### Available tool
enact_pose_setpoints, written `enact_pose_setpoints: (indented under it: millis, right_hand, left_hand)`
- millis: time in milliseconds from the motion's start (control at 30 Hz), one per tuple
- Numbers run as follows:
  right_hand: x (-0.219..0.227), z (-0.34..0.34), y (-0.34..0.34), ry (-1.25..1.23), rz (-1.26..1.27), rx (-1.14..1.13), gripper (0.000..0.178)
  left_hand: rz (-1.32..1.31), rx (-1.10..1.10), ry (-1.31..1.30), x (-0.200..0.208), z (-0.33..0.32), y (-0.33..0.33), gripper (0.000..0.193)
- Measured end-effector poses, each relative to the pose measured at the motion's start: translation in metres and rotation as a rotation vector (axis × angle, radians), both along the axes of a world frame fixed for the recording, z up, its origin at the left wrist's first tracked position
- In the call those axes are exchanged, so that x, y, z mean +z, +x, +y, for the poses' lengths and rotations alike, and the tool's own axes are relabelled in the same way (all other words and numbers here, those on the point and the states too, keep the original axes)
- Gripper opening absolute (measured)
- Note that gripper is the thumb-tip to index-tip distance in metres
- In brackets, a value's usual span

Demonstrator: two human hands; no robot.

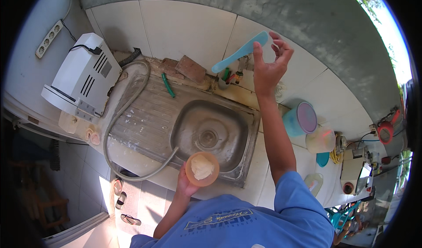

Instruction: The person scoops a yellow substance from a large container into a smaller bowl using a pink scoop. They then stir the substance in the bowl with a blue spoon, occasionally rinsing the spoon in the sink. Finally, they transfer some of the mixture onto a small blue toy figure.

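The utensil (239,53) is light blue; the bowl (203,183) is peachy orange, its contents (201,167) off-white. The shirt (303,204) is blue, with a yellow-edged panel of lettering. The sink (189,120) is dull grey, the tube (167,85) green, the brick (191,68) reddish brown, the tub (290,121) turquoise with a mauve lid (307,117), the tiles (184,28) off-white.

Printed lettering (218,219) across blue shirt (281,224), one line framed

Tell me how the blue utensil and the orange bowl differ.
The utensil is long and light blue; the bowl is round and orange. The utensil is in the right hand; the bowl, containing a pale mass, is in the left hand. Both are hand-held.
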State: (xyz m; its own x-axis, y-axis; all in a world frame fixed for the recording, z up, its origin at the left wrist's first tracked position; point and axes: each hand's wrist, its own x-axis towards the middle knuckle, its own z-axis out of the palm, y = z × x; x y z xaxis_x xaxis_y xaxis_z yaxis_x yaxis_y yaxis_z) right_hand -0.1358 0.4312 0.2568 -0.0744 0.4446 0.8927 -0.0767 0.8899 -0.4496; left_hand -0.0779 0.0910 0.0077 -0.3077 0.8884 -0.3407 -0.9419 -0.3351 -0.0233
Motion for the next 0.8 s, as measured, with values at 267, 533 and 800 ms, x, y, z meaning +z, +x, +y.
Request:
enact_pose_setpoints:
  millis: [267,533,800]
  right_hand:
    - [-0.113,-0.043,0.009,-1.677,-0.386,0.993,0.020]
    - [-0.093,-0.079,0.051,-1.693,0.108,0.835,0.023]
    - [-0.079,0.052,0.009,-0.176,-0.571,-0.316,0.039]
  left_hand:
    - [0.003,-0.025,0.008,0.007,0.009,0.008,0.060]
    - [-0.042,0.098,-0.029,-0.006,-0.028,0.017,0.057]
    - [-0.048,0.085,-0.021,0.002,-0.026,0.003,0.054]
